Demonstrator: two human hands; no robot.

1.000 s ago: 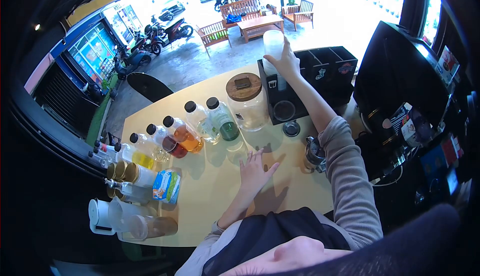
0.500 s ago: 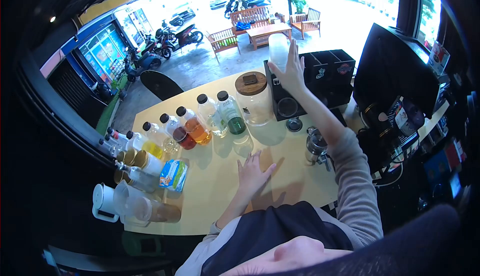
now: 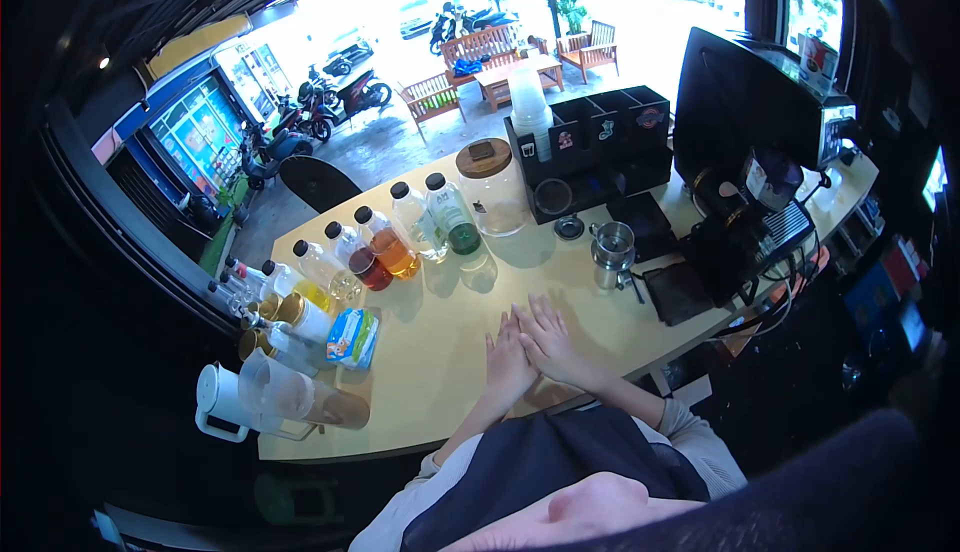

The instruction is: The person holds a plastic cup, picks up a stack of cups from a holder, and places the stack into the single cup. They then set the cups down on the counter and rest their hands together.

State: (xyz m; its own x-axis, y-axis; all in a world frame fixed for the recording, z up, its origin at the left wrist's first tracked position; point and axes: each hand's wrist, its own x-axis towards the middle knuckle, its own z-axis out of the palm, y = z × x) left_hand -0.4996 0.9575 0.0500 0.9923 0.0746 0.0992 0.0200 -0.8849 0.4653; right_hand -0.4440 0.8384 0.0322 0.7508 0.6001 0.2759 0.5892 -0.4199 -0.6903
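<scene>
My left hand (image 3: 508, 364) and my right hand (image 3: 556, 348) rest together near the front of the light wooden counter (image 3: 430, 392). Their fingers are stretched out, with the right hand partly over the left, and neither shows anything in its grip. To the right of them stands a metal pitcher-like vessel (image 3: 613, 252). Beyond the hands are a glass jar with a wooden lid (image 3: 492, 197), a bottle with green liquid (image 3: 455, 217) and a round dark lid-like piece (image 3: 569, 228). A stack of clear plastic cups (image 3: 530, 112) stands in the black organizer (image 3: 620, 137).
Several black-capped bottles, such as an amber one (image 3: 395, 252), line the counter's far left edge. Nearer are a blue-green packet (image 3: 352, 338), clear pitchers (image 3: 310, 399) and a white jug (image 3: 222, 397). On the right stand a dark machine (image 3: 735, 102) and a dark cloth (image 3: 678, 294).
My right hand has come back from the cup stack to my left hand at the counter's front. The left hand has stayed near its place. The view has shifted slightly.
</scene>
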